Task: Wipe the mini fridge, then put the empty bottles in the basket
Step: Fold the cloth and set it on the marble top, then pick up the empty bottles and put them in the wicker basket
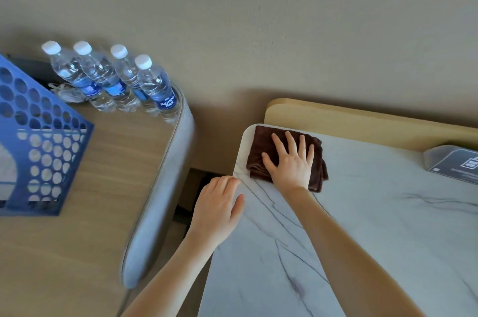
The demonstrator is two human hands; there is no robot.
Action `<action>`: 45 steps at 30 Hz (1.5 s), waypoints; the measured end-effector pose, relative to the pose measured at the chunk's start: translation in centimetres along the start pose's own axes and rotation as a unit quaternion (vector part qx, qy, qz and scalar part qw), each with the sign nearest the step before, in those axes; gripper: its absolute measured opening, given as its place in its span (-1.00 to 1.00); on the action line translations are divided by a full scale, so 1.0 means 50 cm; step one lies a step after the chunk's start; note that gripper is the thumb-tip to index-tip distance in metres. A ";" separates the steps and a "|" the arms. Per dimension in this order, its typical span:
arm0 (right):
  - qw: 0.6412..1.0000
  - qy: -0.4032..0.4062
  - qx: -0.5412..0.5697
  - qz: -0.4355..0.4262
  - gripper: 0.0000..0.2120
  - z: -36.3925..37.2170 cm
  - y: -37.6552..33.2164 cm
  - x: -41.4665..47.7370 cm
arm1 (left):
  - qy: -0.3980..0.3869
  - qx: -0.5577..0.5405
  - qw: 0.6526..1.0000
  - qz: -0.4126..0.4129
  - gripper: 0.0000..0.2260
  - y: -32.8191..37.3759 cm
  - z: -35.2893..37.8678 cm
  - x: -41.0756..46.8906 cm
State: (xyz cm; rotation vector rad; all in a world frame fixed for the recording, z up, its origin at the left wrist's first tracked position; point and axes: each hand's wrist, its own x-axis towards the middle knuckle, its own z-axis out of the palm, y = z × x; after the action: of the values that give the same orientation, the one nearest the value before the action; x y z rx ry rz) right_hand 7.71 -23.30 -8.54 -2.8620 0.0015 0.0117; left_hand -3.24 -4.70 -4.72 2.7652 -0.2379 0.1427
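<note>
A folded brown cloth (261,147) lies at the far left corner of the white marble top (367,218) of the mini fridge. My right hand (292,161) presses flat on the cloth with straight, spread fingers. At the top's left edge, my left hand (217,210) grips the rim, fingers curled over the side and thumb on the surface. Several clear water bottles (155,86) with white caps and blue labels stand in a row at the far edge of the wooden table (90,239) to the left. A blue perforated basket (51,151) sits on that table's left side.
A narrow dark gap separates the table's rounded grey rim (160,200) from the marble top. A beige ledge (362,120) runs behind the top along the wall. A grey acrylic sign (457,164) rests at the top's far right. A small white object lies behind the basket.
</note>
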 end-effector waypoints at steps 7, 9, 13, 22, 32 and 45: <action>0.994 0.042 0.099 -0.022 -0.56 -0.044 0.012 -0.052 | -0.034 -0.001 0.999 0.003 -0.64 0.019 -0.033 -0.009; 0.988 0.094 0.118 -0.038 -0.64 -0.066 0.016 -0.095 | -0.027 -0.005 0.999 0.017 -0.65 0.030 -0.054 -0.019; 0.976 0.159 0.135 -0.071 -0.72 -0.118 0.014 -0.202 | 0.000 0.003 0.998 0.066 -0.69 0.057 -0.106 -0.055; 0.975 0.162 0.119 -0.094 -0.60 -0.162 0.009 -0.521 | 0.053 -0.020 0.988 0.142 -0.64 0.098 -0.167 -0.238; 0.995 0.060 0.085 -0.013 -0.55 -0.101 0.035 -0.791 | -0.066 -0.010 0.990 0.122 -0.53 0.100 -0.108 -0.485; 0.993 0.091 0.079 0.004 -0.58 -0.146 0.103 -0.861 | -0.056 -0.015 0.991 0.118 -0.54 0.191 -0.136 -0.528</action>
State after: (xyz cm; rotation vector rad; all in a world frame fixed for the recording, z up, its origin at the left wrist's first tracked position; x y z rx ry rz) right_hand -35.29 -30.25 -2.59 -2.6942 0.0478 -0.2368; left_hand -31.36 -7.15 1.46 2.7092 -0.5915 0.0442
